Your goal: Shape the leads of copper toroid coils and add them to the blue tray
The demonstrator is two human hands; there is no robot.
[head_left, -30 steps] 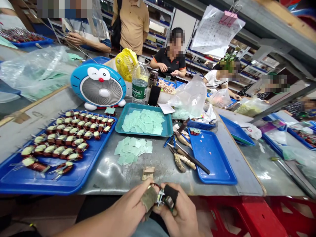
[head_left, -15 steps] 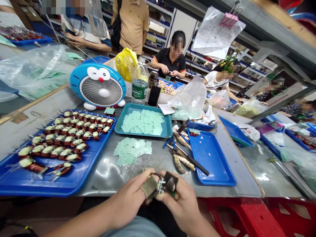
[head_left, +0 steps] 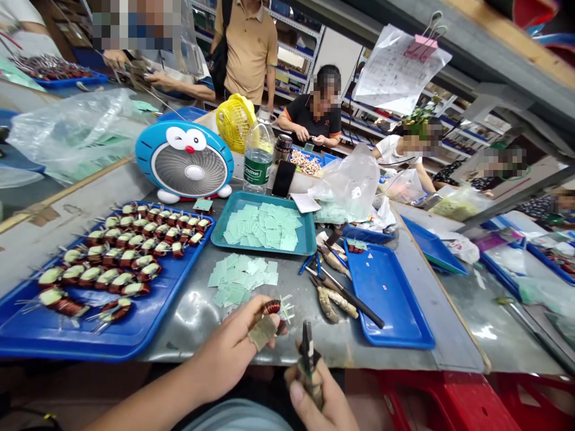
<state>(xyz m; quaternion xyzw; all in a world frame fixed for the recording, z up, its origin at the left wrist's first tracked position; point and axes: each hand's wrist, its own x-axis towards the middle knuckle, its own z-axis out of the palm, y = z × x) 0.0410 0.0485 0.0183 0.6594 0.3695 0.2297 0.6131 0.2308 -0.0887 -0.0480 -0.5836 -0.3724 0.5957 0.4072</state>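
Above the near edge of the metal table (head_left: 193,311), a copper-wire coil (head_left: 272,307) sits pinched in the left hand (head_left: 240,329), its pale wire ends (head_left: 287,309) sticking out to the right. The hands, together a moment ago, are now apart, so the pliers (head_left: 308,344) gripped in the right hand (head_left: 322,392) are clear of the coil. Past them lie green squares (head_left: 236,278).

Left grip (head_left: 242,326): olive-tan finger band (head_left: 263,333). Coil in left grip (head_left: 271,307): red-brown; leads (head_left: 286,309) whitish. Pliers in right grip (head_left: 308,347): dark grey head. Beyond left grip: pale green sheets (head_left: 242,276), teal tray (head_left: 309,236). Left of left grip: blue tray (head_left: 121,338), red-brown and cream coils (head_left: 90,275). Right of right grip (head_left: 327,389): second blue tray (head_left: 390,299).
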